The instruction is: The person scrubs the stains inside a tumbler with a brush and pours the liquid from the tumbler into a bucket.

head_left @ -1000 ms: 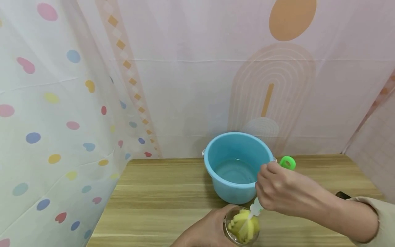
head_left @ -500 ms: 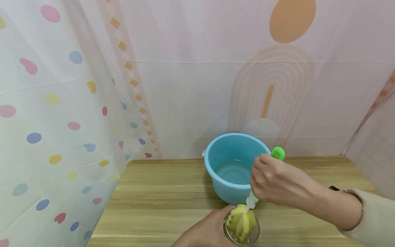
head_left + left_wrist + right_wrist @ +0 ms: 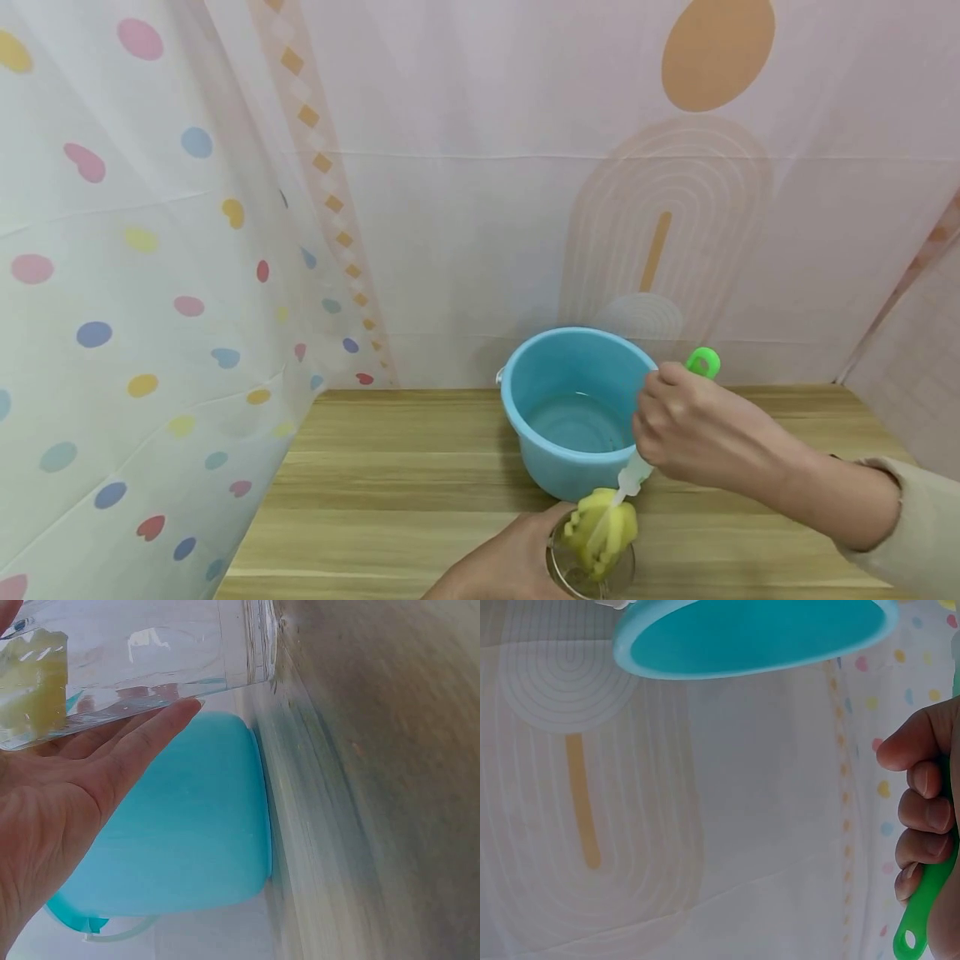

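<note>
My left hand (image 3: 510,562) holds a clear drinking glass (image 3: 165,645) at the bottom of the head view, with fingers along its side. Inside the glass mouth is the yellow sponge head (image 3: 602,527) of a bottle brush, partly standing out above the rim. My right hand (image 3: 701,425) grips the brush's green handle (image 3: 930,900) in a fist, its looped end poking out above. A white neck (image 3: 633,473) joins handle and sponge. In the left wrist view the glass lies sideways across the picture, with the sponge near its mouth.
A light blue bucket (image 3: 540,454) with shallow water in it stands just beyond the glass, partly behind my right hand. The wood-grain table (image 3: 375,492) ends at a patterned curtain (image 3: 450,250) at the back, with a dotted curtain (image 3: 142,333) on the left.
The sponge head has risen somewhat out of the glass. My right hand went left, then back right and up with the brush handle. My left hand keeps its hold on the glass.
</note>
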Action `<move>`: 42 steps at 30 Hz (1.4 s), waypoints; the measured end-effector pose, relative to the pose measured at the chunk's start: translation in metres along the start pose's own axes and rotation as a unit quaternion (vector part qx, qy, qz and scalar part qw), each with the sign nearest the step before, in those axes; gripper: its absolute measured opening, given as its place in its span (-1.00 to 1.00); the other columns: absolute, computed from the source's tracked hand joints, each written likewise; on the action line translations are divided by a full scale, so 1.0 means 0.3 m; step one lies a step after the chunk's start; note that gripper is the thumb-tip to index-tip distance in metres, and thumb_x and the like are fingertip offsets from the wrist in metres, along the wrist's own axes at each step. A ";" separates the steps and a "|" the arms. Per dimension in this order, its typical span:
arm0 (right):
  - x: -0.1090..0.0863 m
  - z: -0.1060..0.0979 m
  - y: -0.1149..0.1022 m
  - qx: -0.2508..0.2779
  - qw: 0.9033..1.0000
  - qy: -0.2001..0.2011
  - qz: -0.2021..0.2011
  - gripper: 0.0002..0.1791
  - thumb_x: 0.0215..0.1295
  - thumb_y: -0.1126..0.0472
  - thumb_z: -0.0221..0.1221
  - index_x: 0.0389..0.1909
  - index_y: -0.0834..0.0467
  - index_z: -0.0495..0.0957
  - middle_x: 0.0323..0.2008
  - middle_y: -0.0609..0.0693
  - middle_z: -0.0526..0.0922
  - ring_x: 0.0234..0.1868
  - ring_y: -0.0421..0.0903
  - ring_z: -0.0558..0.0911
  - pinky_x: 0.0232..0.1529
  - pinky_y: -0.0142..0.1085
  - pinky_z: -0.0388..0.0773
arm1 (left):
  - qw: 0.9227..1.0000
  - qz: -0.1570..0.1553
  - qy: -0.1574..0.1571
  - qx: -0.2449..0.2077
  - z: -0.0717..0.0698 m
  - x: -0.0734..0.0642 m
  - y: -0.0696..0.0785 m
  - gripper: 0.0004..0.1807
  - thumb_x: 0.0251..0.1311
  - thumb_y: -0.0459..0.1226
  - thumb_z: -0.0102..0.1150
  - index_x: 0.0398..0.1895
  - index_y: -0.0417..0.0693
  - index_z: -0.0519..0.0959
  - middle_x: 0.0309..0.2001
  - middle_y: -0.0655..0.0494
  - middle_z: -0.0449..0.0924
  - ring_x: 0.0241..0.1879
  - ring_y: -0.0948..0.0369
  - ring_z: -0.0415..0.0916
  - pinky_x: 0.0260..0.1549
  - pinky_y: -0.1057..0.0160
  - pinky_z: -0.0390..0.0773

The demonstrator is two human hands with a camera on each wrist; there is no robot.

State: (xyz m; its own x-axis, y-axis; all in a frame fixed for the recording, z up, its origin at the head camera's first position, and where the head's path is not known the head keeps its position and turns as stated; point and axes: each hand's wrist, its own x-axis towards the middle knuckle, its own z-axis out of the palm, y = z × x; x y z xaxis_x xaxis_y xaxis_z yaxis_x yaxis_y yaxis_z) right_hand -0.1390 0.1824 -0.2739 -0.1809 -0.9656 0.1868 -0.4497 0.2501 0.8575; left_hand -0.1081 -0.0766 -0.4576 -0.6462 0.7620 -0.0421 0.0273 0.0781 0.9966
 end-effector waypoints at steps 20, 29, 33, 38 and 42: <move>-0.060 -0.062 -0.001 0.047 0.998 0.029 0.017 -0.66 0.09 0.65 -0.31 -0.69 0.21 -0.01 -0.70 0.01 0.01 -0.58 -0.13 0.03 -0.44 -0.31 0.05 | 0.999 -0.026 0.006 0.025 -0.004 0.000 -0.005 -0.26 0.10 -0.11 0.61 0.35 0.42 0.47 0.17 0.34 0.63 0.12 0.27 0.60 0.16 0.24 0.52; -0.028 -0.099 -0.014 0.018 0.999 0.041 0.010 -0.68 0.04 0.66 -0.20 -0.67 0.27 -0.05 -0.70 0.02 0.00 -0.59 -0.15 0.03 -0.45 -0.34 0.03 | 0.999 -0.033 0.013 0.031 -0.007 0.002 -0.005 -0.27 0.07 -0.12 0.62 0.33 0.41 0.49 0.16 0.34 0.63 0.09 0.30 0.60 0.13 0.27 0.54; -0.010 -0.101 -0.018 0.015 0.999 0.045 0.008 -0.65 0.03 0.65 -0.17 -0.67 0.25 -0.06 -0.70 0.00 -0.01 -0.58 -0.15 0.02 -0.45 -0.34 0.04 | 0.999 -0.028 0.009 0.026 -0.007 0.004 -0.005 -0.28 0.09 -0.14 0.61 0.32 0.39 0.49 0.14 0.32 0.64 0.07 0.30 0.62 0.10 0.29 0.55; 0.009 -0.093 -0.014 0.012 0.999 0.042 0.005 -0.65 -0.04 0.59 -0.07 -0.68 0.23 -0.04 -0.70 -0.01 0.00 -0.57 -0.15 0.03 -0.44 -0.33 0.04 | 1.000 -0.014 -0.001 0.019 -0.009 0.006 -0.007 -0.28 0.11 -0.17 0.59 0.33 0.36 0.48 0.13 0.30 0.66 0.07 0.30 0.63 0.11 0.30 0.56; 0.013 -0.074 -0.006 0.014 0.999 0.042 0.010 -0.65 -0.05 0.59 -0.08 -0.69 0.22 -0.02 -0.71 -0.01 0.02 -0.58 -0.14 0.03 -0.45 -0.33 0.04 | 1.000 -0.006 -0.004 0.011 -0.006 0.005 -0.006 -0.28 0.11 -0.18 0.59 0.33 0.36 0.48 0.13 0.28 0.67 0.08 0.29 0.63 0.13 0.29 0.56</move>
State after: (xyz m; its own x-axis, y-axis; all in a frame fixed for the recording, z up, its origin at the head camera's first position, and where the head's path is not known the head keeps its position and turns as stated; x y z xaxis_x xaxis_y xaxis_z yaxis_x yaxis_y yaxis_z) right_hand -0.1196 0.1766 -0.2640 -0.1160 -0.9628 0.2439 -0.4714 0.2695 0.8397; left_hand -0.1105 -0.0768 -0.4592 -0.6403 0.7662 -0.0545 0.0366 0.1013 0.9942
